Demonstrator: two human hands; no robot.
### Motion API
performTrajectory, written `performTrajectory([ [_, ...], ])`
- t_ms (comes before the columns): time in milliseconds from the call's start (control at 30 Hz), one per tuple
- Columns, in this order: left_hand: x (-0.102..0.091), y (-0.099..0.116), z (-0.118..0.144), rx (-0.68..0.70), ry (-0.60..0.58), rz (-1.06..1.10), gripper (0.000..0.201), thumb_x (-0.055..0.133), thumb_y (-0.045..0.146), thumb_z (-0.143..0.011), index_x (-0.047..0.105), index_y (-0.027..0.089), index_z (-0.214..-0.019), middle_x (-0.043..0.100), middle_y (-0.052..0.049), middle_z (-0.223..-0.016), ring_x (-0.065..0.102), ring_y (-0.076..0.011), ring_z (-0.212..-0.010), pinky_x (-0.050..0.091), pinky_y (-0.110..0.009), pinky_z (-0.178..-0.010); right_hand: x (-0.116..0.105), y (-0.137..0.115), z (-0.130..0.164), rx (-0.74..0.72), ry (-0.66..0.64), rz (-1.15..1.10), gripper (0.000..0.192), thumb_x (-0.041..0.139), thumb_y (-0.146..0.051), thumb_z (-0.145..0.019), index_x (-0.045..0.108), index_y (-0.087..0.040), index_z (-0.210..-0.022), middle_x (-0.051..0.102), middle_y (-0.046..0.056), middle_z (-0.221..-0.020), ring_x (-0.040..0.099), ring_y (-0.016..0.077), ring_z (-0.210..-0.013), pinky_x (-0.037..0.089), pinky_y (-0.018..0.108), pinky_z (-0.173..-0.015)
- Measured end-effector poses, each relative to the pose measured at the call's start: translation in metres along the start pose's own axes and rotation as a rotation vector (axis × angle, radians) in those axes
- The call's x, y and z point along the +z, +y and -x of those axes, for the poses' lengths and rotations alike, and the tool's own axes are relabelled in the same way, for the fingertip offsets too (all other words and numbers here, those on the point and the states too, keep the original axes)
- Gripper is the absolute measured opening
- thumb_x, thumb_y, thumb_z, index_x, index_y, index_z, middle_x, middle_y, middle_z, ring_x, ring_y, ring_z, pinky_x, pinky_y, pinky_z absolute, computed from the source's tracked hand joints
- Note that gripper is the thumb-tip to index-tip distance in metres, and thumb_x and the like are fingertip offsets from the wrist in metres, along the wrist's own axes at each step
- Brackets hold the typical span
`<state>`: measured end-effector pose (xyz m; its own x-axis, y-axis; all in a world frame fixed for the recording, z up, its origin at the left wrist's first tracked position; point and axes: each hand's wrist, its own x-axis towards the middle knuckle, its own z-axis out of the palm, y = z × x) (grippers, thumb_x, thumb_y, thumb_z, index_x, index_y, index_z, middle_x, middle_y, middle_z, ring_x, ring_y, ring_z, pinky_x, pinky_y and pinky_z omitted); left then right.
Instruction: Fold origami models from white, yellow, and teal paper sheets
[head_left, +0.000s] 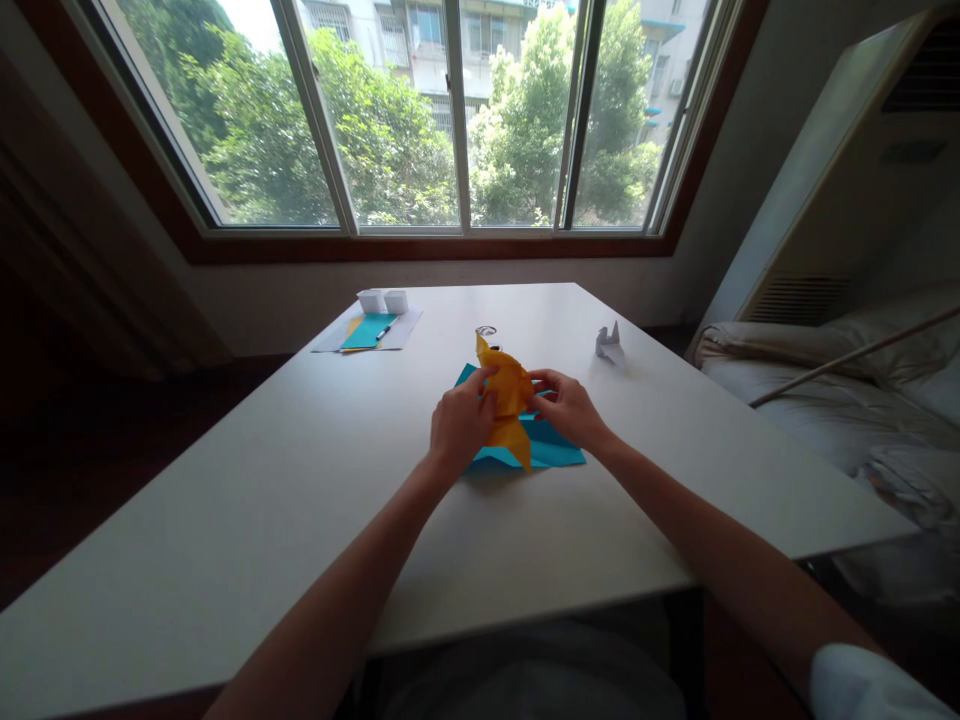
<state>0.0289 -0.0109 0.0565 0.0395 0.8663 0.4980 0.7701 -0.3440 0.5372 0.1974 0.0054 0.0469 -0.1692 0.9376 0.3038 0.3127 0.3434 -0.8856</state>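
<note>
Both hands on the orange fold

The left hand (459, 425) and right hand (568, 408) pinch the orange paper (508, 400) from either side; its long axis runs away from the person, above a blue sheet (551, 452) mid-bench (262, 500)

Both hands, left hand (459, 425) and right hand (568, 408), pinch a folded yellow-orange paper sheet (508, 395) between their fingertips (a flat blue paper sheet (551, 452) lies just beneath the fingers).
</note>
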Motion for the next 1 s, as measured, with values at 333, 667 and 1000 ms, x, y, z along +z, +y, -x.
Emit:
performTrajectory([
  [333, 0.008, -0.010, -0.007, -0.307, 0.055, 1.045, 0.045, 0.062, 0.026, -0.067, 0.042, 0.024, -0.107, 0.057, 0.005, -0.063, 0.058, -0.0139, -0.058, 0.047, -0.024, -0.054, -0.007, 0.012, -0.005, 0.148, 0.087, -0.167, 0.021, 0.060, -0.021, -0.073, 0.058, -0.017, -0.093, 0.065, 0.003, -0.081, 0.064, 0.0121, -0.061, 0.055, 0.023, -0.054],
  [667, 0.016, -0.023, -0.011, -0.328, 0.157, 0.778, 0.018, 0.056, 0.033, -0.070, 0.060, 0.016, -0.077, 0.059, -0.004, -0.080, 0.056, -0.0163, -0.072, 0.044, -0.023, -0.055, -0.003, 0.004, -0.004, 0.171, 0.110, -0.425, 0.019, 0.057, -0.018, -0.071, 0.055, -0.017, -0.091, 0.063, 0.000, -0.076, 0.062, 0.0107, -0.061, 0.054, 0.022, -0.054],
  [1000, 0.016, -0.026, -0.009, -0.264, 0.081, 0.604, 0.031, 0.070, 0.041, -0.059, 0.061, 0.015, -0.075, 0.061, -0.007, -0.087, 0.058, -0.0179, -0.071, 0.045, -0.027, -0.060, -0.006, 0.005, -0.002, -0.001, 0.203, -0.262, 0.041, 0.059, -0.034, -0.074, 0.043, -0.023, -0.110, 0.058, -0.002, -0.079, 0.063, 0.0139, -0.062, 0.055, 0.029, -0.057],
])
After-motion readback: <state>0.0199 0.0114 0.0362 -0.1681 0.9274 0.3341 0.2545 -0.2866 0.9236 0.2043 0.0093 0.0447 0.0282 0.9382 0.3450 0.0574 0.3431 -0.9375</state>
